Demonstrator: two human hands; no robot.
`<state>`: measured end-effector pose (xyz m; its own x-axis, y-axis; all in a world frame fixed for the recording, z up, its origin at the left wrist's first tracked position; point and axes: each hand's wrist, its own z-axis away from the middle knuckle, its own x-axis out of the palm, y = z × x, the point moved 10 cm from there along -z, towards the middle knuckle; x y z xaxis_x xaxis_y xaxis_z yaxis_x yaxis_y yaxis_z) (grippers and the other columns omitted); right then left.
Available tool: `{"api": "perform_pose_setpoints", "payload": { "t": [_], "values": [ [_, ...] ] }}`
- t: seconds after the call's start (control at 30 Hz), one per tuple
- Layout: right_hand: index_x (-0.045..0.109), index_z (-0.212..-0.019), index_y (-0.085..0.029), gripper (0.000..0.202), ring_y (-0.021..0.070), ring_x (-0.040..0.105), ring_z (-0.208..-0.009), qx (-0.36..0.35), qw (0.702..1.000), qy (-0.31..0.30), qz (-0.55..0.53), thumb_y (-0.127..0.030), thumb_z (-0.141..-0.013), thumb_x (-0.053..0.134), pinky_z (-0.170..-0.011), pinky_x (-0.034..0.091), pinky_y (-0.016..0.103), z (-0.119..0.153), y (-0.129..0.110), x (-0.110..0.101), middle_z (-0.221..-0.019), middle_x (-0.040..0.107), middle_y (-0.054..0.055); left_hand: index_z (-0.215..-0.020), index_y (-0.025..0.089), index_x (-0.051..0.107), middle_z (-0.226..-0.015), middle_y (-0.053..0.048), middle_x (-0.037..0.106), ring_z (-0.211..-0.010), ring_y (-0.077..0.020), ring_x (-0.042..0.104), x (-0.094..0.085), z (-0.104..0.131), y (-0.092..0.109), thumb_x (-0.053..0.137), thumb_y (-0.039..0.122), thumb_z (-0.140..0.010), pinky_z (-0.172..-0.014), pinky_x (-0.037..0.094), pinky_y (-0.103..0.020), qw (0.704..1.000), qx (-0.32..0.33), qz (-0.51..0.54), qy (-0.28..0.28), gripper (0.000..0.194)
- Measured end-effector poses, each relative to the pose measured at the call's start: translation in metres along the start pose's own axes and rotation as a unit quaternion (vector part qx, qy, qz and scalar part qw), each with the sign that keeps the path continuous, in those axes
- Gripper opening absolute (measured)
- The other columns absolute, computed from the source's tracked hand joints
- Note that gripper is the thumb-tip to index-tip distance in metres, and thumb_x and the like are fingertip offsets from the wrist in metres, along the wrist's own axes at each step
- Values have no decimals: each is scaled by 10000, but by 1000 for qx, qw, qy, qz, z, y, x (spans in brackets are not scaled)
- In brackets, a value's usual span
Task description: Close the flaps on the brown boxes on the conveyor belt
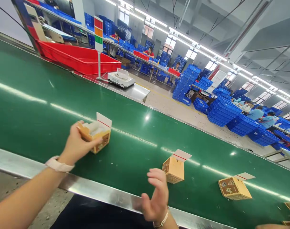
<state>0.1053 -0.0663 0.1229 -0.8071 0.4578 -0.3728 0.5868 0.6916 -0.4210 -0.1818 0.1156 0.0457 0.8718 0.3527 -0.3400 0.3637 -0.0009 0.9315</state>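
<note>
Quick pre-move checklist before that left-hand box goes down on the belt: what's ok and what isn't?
1. Left hand has a firm hold on the open box: ok.
2. Box flap up, contents showing: ok; what the contents are, cannot tell.
3. Right hand empty and open: ok.
4. Right hand apart from the middle box: ok, close beside it, not touching.
5. Green belt bare under the held box: ok.
6. Far box upright: not ok, it lies flat.
</note>
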Motion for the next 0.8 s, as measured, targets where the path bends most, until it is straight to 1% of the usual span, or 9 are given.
{"api": "perform_pose_setpoints", "payload": {
  "t": [0.07, 0.13, 0.2, 0.3, 0.43, 0.53, 0.63, 0.73, 0.8],
  "values": [
    [366, -1378, -239, 491, 260, 525, -1160, 9, 991, -133, -13, -299, -904, 482, -970, 478, 465, 2, 4, 45, -1224, 552, 120, -1109, 167, 379, -1112, -115, 529, -1059, -326, 565, 30, 29, 5, 689, 626, -406, -978, 485, -527, 999, -35, 28, -29, 895],
    [192, -1502, -203, 726, 328, 379, -1323, 22, 982, -182, 43, -351, -882, 539, -1038, 408, 541, 6, 14, 71, -1417, 426, 166, -1092, 164, 421, -1107, -126, 556, -1055, -322, 573, 57, 61, 18, 704, 615, -424, -955, 507, -489, 996, -6, 70, -61, 854],
    [170, -1522, -169, 850, 413, 284, -1356, 53, 971, -213, 97, -462, -850, 600, -1025, 354, 629, 10, 29, 87, -1479, 358, 189, -1116, 166, 463, -1173, -139, 565, -1085, -308, 574, 79, 87, 27, 711, 585, -503, -966, 504, -468, 988, 43, 103, -106, 783],
    [450, -1390, -203, 723, 432, 365, -1262, 112, 954, -258, 107, -563, -799, 658, -983, 332, 654, 13, 47, 92, -1432, 452, 140, -1153, 194, 532, -1257, -115, 564, -1134, -275, 566, 96, 103, 36, 757, 552, -599, -1005, 488, -435, 966, 137, 118, -185, 696],
    [652, -1125, -284, 359, 363, 449, -1166, 160, 947, -269, 77, -510, -849, 614, -955, 323, 601, 6, 58, 80, -1258, 613, 49, -1106, 254, 635, -1198, -49, 623, -1174, -240, 533, 97, 102, 58, 659, 616, -771, -993, 483, -373, 917, 301, 110, -238, 493],
    [666, -795, -236, 325, 269, 548, -1016, 194, 959, -206, 14, -405, -948, 435, -943, 355, 532, 6, 61, 84, -960, 690, 41, -896, 243, 700, -977, -53, 683, -1069, -241, 565, 105, 99, 66, 405, 542, -916, -923, 488, -382, 909, 320, 65, -259, 421],
    [559, -727, -200, 284, 217, 592, -932, 260, 964, 21, -43, -403, -906, 474, -903, 455, 437, 11, 67, 72, -906, 636, 72, -670, 195, 621, -813, -86, 647, -863, -221, 592, 118, 96, 62, 387, 550, -867, -823, 510, -370, 932, 217, 69, -282, 469],
    [513, -901, -205, 282, 203, 609, -891, 355, 919, 166, -30, -474, -823, 541, -802, 532, 406, 21, 71, 25, -960, 582, 67, -840, 175, 564, -917, -100, 626, -874, -228, 602, 132, 93, 49, 548, 580, -673, -774, 527, -361, 942, 47, 115, -312, 438],
    [537, -995, -218, 367, 211, 622, -921, 382, 915, 131, -25, -541, -826, 495, -786, 532, 432, 10, 76, -38, -978, 593, 44, -999, 166, 518, -1014, -106, 617, -962, -244, 603, 150, 103, 47, 607, 552, -579, -813, 522, -365, 904, -49, 138, -401, 578]
  ]
}}
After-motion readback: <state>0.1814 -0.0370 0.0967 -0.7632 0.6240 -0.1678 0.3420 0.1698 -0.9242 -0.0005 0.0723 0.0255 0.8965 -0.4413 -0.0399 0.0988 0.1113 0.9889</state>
